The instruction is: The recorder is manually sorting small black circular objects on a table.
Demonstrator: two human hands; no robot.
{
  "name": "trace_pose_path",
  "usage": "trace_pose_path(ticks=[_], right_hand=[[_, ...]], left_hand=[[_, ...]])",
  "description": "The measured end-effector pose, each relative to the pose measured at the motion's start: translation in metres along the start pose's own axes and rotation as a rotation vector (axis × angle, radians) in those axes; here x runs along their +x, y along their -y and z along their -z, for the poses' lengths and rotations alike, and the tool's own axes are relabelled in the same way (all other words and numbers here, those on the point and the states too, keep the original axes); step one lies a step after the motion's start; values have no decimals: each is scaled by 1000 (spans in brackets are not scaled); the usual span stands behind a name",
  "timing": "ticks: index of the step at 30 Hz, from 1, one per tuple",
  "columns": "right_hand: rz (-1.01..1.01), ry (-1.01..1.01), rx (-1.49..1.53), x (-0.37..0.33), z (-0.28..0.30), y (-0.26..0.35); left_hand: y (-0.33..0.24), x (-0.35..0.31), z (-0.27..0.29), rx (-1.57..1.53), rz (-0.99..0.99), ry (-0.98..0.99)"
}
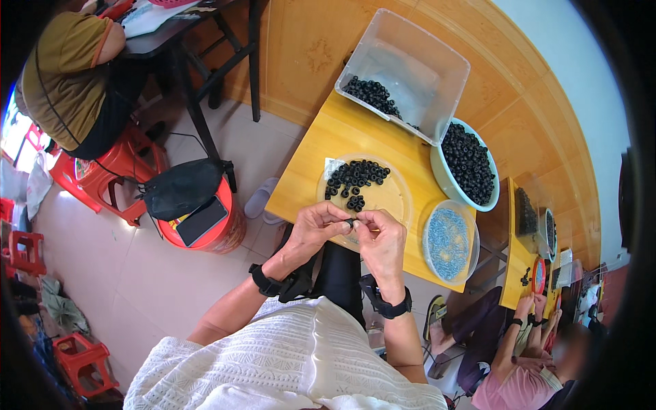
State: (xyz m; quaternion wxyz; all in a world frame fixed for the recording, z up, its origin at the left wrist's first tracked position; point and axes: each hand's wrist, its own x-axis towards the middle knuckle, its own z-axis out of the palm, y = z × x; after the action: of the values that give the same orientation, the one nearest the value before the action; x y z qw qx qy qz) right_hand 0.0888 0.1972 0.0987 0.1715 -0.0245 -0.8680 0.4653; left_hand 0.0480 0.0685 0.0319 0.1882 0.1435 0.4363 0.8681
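Note:
My left hand (316, 231) and my right hand (384, 244) meet over the near edge of a clear round tray (403, 195). Their fingertips pinch a small black ring-like part (350, 222) between them; the fingers cover much of it. Just beyond my hands, a loose pile of black ring-like parts (355, 179) lies on the tray. To the right of the tray stands a round clear tub holding many tiny bluish pieces (447, 242), too small to make out.
The yellow table (301, 167) also bears a tilted clear bin (437, 65) with black parts and a pale bowl (441, 171) full of them. A red bucket (229, 236) with a phone (203, 222) on top stands left. Other people work at both sides.

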Motion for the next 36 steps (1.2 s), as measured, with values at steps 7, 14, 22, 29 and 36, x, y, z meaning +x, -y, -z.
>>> trace_pose_path(ticks=[7,14,22,29,36], right_hand=[[5,1,-180,1,-6,-3],[120,-78,-244,-2,-17,-8],[96,-77,-186,-11,-30,-17],[163,-136,-189,-7,-27,-28],[153,-81,-243,-4,-13,-32]], left_hand=[[10,2,-2,63,-66,-35],[17,3,-11,157,-157,-201],[25,1,-14,117,-103,-322],[21,2,-15,109,-25,-319],[10,8,-13,373,132,-79]])
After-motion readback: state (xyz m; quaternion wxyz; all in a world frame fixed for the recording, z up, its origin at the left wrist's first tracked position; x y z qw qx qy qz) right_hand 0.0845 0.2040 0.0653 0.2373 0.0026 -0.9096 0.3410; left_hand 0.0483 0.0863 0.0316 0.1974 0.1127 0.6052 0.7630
